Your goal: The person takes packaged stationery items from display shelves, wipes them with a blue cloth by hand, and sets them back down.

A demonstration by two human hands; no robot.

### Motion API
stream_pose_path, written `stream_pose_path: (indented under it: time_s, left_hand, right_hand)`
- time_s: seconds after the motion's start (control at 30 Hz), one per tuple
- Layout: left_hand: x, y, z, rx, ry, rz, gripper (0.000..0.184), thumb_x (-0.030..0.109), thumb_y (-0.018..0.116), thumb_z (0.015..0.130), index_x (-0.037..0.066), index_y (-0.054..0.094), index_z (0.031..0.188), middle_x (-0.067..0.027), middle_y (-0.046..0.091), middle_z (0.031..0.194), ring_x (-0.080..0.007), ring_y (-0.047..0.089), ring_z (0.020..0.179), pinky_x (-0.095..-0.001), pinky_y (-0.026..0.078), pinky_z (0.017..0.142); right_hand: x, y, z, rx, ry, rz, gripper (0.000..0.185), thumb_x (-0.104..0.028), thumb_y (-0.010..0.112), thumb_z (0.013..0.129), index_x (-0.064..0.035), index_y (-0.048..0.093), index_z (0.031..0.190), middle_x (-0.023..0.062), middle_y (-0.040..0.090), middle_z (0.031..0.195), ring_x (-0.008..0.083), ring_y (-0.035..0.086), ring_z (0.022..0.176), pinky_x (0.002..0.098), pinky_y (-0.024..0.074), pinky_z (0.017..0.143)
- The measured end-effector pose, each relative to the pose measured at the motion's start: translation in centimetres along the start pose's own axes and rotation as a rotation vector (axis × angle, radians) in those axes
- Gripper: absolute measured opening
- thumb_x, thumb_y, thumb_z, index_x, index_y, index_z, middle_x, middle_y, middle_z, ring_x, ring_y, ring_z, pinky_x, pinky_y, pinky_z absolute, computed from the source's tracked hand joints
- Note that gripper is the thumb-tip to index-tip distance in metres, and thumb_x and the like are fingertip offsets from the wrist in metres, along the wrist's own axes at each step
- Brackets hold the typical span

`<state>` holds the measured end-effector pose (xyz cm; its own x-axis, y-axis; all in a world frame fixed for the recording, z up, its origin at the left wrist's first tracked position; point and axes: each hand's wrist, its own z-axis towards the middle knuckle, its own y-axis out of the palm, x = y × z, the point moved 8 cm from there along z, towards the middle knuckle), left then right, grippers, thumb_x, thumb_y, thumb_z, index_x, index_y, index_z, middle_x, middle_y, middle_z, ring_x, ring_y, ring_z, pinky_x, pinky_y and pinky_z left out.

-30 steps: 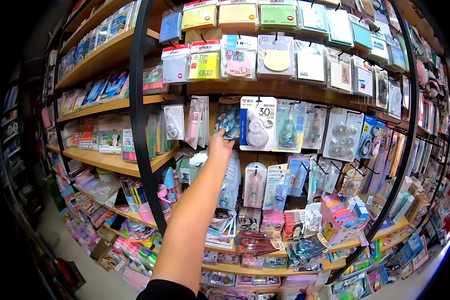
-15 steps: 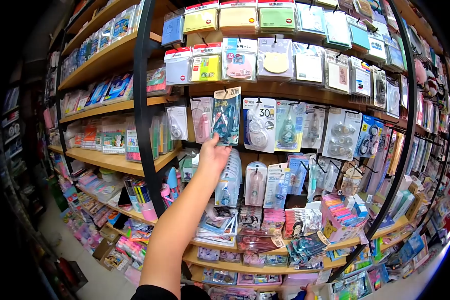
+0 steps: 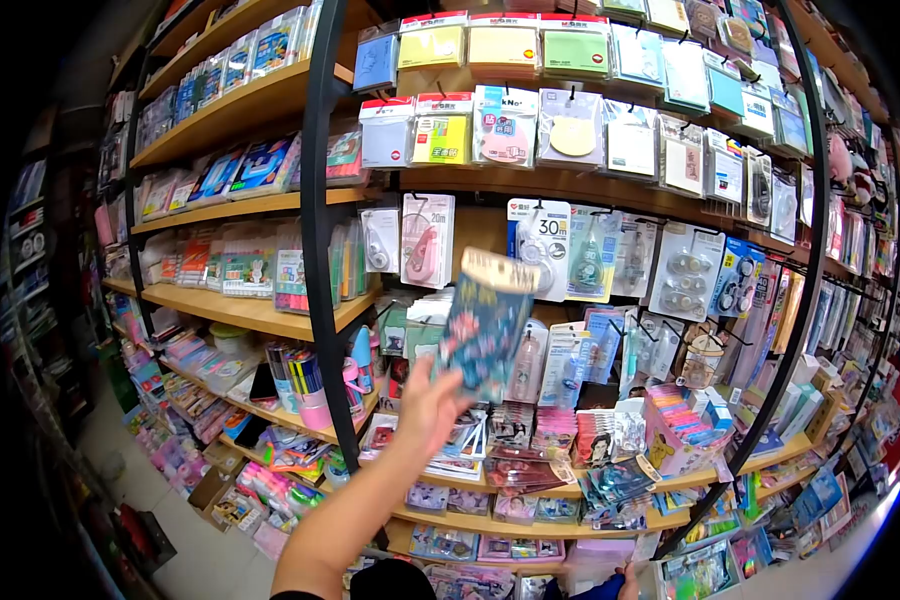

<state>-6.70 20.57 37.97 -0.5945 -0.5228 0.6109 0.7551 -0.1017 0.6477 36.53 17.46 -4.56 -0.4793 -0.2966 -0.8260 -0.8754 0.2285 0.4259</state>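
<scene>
My left hand [image 3: 433,410] reaches up from the lower left, thumb and fingers closed on the lower edge of a dark blue patterned correction tape pack [image 3: 485,325]. The pack is tilted, blurred by motion, and held in front of the shelf clear of the hooks. Behind and above it hang a pink 20m correction tape pack [image 3: 428,245] and a white 30m correction tape pack [image 3: 540,245]. At the bottom edge shows part of what seems my right hand [image 3: 627,584], beside something dark blue; its fingers are mostly cut off.
Sticky note packs [image 3: 503,125] hang in rows above. Black posts [image 3: 320,200] frame the rack on both sides. Below, a wooden shelf [image 3: 560,490] bears a box of pink-topped packets [image 3: 685,425] and several flat packs. Notebooks fill the left shelves [image 3: 260,310].
My left hand has taken the dark blue correction tape pack off its hook and brought it down and to the right. The pink pack beside that spot is now fully visible.
</scene>
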Motion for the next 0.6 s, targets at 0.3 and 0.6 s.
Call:
stream_pose_path:
  time_s: [0.3, 0.6]
  left_hand:
    - [-14.7, -8.6, -16.2, 0.156, -0.103, 0.405, 0.037, -0.006, 0.061, 0.072, 0.007, 0.041, 0.100, -0.0023, 0.048, 0.093, -0.0113, 0.048, 0.090, -0.0252, 0.040, 0.080]
    - [-16.3, -5.0, -22.6, 0.027, -0.143, 0.698, 0.036, 0.002, 0.063, 0.077, 0.008, 0.038, 0.102, -0.0043, 0.048, 0.094, -0.0113, 0.050, 0.086, -0.0254, 0.043, 0.075]
  right_hand:
    - [-11.6, 13.7, -7.6, -0.287, -0.301, 0.387, 0.021, -0.019, 0.062, 0.084, -0.0082, 0.054, 0.100, 0.0036, 0.057, 0.087, 0.0144, 0.057, 0.076, 0.0285, 0.0497, 0.066]
    - [-10.5, 27.8, -18.3, -0.368, -1.356, -1.013, 0.038, -0.021, 0.067, 0.068, -0.0078, 0.056, 0.101, 0.0101, 0.053, 0.105, 0.0320, 0.045, 0.103, 0.0450, 0.0313, 0.090]
